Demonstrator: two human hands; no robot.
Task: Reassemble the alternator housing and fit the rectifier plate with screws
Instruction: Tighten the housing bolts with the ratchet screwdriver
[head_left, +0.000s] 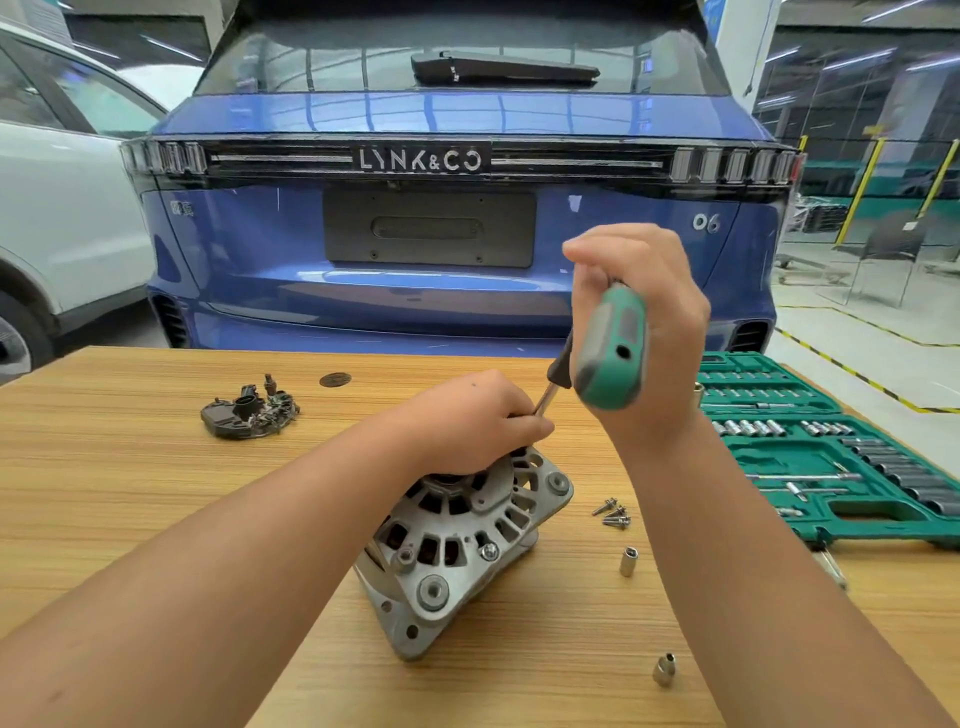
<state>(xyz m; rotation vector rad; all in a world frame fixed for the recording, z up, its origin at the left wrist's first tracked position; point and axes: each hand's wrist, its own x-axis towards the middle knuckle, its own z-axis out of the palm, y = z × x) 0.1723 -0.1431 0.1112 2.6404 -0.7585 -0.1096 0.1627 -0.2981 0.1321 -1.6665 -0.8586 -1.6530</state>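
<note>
The right hand (641, 312) has its fingers wrapped round a green-grey screwdriver (608, 353); the left hand (467, 421) pinches its steel shaft atop the ribbed aluminium alternator (457, 540) mid-table (156, 493). The rectifier plate (249, 410) lies far left, four screws (613, 514) right, and the blue car (441, 208) reads "LYNK&CO", "06".

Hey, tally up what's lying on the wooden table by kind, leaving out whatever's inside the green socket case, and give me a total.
Alternator housing: 1
Rectifier plate: 1
Screwdriver, held in the right hand: 1
Loose sockets: 2
Pile of loose screws: 1 pile, too small to count singly
Green socket case: 1
Total: 7
</note>
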